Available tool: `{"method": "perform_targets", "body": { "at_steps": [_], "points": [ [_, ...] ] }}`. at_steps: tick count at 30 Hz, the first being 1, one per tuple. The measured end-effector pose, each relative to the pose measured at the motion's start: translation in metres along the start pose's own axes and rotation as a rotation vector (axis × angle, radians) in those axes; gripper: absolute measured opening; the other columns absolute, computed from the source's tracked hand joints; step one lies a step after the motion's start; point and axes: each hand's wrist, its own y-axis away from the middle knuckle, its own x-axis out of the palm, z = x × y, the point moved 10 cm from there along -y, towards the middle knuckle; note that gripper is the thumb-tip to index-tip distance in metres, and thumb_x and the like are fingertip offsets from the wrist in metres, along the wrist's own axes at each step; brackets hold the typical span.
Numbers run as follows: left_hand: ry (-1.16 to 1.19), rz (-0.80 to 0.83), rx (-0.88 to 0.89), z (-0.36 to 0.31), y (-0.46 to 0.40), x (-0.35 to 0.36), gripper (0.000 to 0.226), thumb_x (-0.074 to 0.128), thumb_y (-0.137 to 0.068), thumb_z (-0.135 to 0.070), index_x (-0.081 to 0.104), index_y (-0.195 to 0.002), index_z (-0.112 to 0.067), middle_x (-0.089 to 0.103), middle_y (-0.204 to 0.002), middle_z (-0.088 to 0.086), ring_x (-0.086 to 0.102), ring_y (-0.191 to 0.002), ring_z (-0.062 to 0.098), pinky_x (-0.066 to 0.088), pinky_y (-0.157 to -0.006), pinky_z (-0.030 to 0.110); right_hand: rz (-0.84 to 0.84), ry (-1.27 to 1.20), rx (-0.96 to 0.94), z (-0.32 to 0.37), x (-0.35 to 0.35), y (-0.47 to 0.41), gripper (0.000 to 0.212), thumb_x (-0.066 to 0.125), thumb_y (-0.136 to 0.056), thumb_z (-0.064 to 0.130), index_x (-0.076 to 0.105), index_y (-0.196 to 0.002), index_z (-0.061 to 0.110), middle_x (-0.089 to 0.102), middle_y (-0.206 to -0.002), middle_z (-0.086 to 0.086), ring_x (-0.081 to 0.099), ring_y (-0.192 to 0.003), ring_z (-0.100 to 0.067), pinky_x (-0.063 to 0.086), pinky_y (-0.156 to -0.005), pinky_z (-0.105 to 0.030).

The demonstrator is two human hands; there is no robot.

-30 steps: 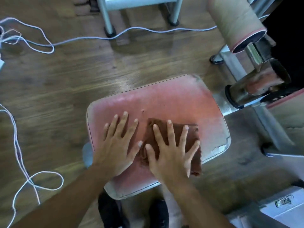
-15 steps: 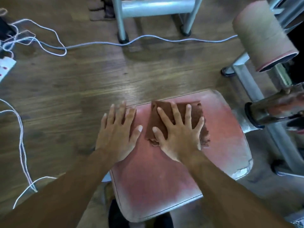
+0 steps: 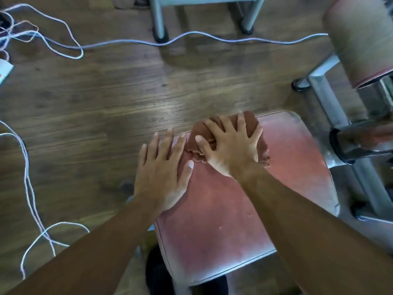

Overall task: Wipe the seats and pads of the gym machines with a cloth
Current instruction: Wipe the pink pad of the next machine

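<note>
**Both hands flat on the seat, cloth at the far edge**

Dark wood-plank flooring (image 3: 106, 103) fills the background, with a pale blue-white cable (image 3: 212, 37) snaking across it at the far side and more loops of the same kind at the left. Your worn pink padded seat (image 3: 223, 220) sits at the near right, its vinyl faded and whitish along the near edge. Your right hand (image 3: 231, 147) presses flat, fingers spread, on the rust-brown crumpled cloth (image 3: 253, 122), which lies bunched at the seat's far edge, just left of its middle. Your left hand (image 3: 161, 167) rests palm down with straight fingers on the seat's far left corner, touching the pad beside the cloth and grasping nothing. A tan cylindrical roller pad (image 3: 359, 39) stands at the far right above a grey metal frame (image 3: 325, 99). 2 grey metal legs (image 3: 158, 20) of another machine stand beyond the cable.
</note>
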Motion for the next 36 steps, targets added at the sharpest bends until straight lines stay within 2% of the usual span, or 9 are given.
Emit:
{"method": "perform_targets", "body": {
  "at_steps": [4,7,12,17,22,25,30,33,36],
  "points": [
    [0.019,0.019,0.021,-0.001,0.002,0.0,0.067,0.02,-0.098,-0.056,0.02,-0.157,-0.024,0.013,-0.166,0.006,0.01,-0.151,0.031,0.013,-0.119,0.052,-0.016,0.039,-0.105,0.001,0.005,0.035,0.065,0.012,-0.095,0.071,0.01,-0.156,0.048,0.008,-0.168,0.008,-0.007,-0.153,-0.037,0.005,-0.112,-0.075],
    [0.05,-0.023,0.062,-0.002,0.017,-0.003,0.067,0.025,-0.099,-0.051,0.025,-0.156,-0.016,0.013,-0.165,0.01,0.01,-0.151,0.033,0.014,-0.119,0.05,-0.019,0.03,-0.15,0.002,0.021,0.094,0.063,0.02,-0.097,0.068,0.02,-0.155,0.046,0.012,-0.168,0.005,0.003,-0.153,-0.041,0.013,-0.109,-0.077],
    [0.084,-0.045,0.09,0.004,0.057,0.003,0.067,0.031,-0.1,-0.048,0.024,-0.156,-0.013,0.011,-0.165,0.014,0.008,-0.152,0.035,0.029,-0.115,0.057,0.0,-0.027,-0.054,0.004,0.054,0.186,0.065,0.029,-0.094,0.071,0.02,-0.154,0.047,0.015,-0.167,0.005,0.013,-0.151,-0.043,0.011,-0.109,-0.078],
    [0.13,-0.045,0.079,0.008,0.065,0.004,0.064,0.024,-0.103,-0.049,0.016,-0.158,-0.015,0.003,-0.166,0.01,0.0,-0.153,0.028,0.021,-0.12,0.052,0.025,-0.133,0.081,0.044,0.075,0.226,0.073,0.044,-0.083,0.071,0.036,-0.15,0.044,0.029,-0.163,0.003,0.017,-0.15,-0.043,0.012,-0.106,-0.078],
    [0.168,-0.184,0.116,0.025,0.056,-0.025,0.055,0.034,-0.103,-0.032,0.038,-0.147,0.001,0.034,-0.156,0.019,0.028,-0.145,0.03,0.021,-0.12,0.042,0.003,-0.123,-0.023,0.088,0.058,0.191,0.075,0.045,-0.085,0.072,0.028,-0.153,0.045,0.023,-0.165,0.002,0.013,-0.149,-0.048,0.012,-0.103,-0.083],
    [0.183,-0.274,0.083,0.045,0.054,-0.046,0.05,0.037,-0.1,-0.025,0.049,-0.139,0.006,0.049,-0.143,0.026,0.035,-0.135,0.028,0.023,-0.116,0.037,-0.012,-0.088,-0.119,0.111,0.043,0.15,0.073,0.042,-0.087,0.072,0.023,-0.154,0.048,0.012,-0.168,0.003,0.004,-0.151,-0.047,0.008,-0.103,-0.083],
    [0.193,-0.365,-0.007,0.075,0.057,-0.065,0.048,0.04,-0.099,-0.023,0.048,-0.137,0.006,0.051,-0.139,0.029,0.033,-0.13,0.028,0.023,-0.112,0.038,-0.04,-0.049,-0.184,0.138,0.029,0.071,0.07,0.04,-0.086,0.07,0.025,-0.152,0.05,0.011,-0.168,0.005,-0.004,-0.151,-0.045,0.004,-0.102,-0.083],
    [0.2,-0.332,-0.004,0.076,0.06,-0.064,0.05,0.039,-0.1,-0.025,0.046,-0.14,0.004,0.049,-0.143,0.027,0.03,-0.133,0.026,0.015,-0.115,0.03,-0.02,-0.014,-0.217,0.146,0.026,0.041,0.068,0.029,-0.087,0.07,0.026,-0.152,0.047,0.013,-0.166,0.006,-0.011,-0.15,-0.042,0.001,-0.102,-0.084],
    [0.213,-0.276,-0.006,0.067,0.064,-0.055,0.053,0.037,-0.101,-0.03,0.044,-0.143,0.002,0.044,-0.148,0.024,0.03,-0.136,0.027,0.012,-0.117,0.027,-0.033,-0.021,-0.237,0.142,0.022,0.04,0.07,0.031,-0.083,0.066,0.031,-0.15,0.046,0.02,-0.164,0.006,-0.003,-0.151,-0.041,0.005,-0.104,-0.083]
  ]
}}
